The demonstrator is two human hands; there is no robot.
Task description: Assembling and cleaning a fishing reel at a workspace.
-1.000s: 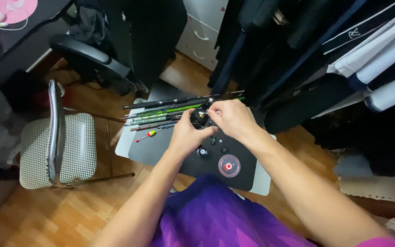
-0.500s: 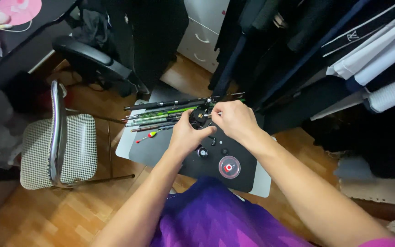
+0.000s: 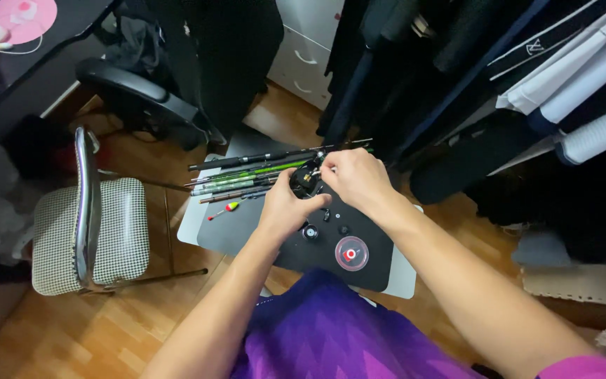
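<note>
Left hand [image 3: 285, 210] grip clamps black fishing reel [image 3: 305, 181]; right hand [image 3: 355, 179] grip pinches its top. Slip risk: reel drops onto small parts [image 3: 325, 223] below grip.

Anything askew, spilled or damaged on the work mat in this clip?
Nothing stands out. Both hands, left and right, hold a black reel over the dark mat. Rods lie bundled along its far edge, a float and a round spool sit apart on it.

Home bedroom or closet corner. Shown by clothes [image 3: 457, 63] hung on rail, white drawers [image 3: 306, 49], wood floor [image 3: 50, 337], checked chair [image 3: 89, 231], desk [image 3: 22, 63], low tray table [image 3: 405, 277].
</note>
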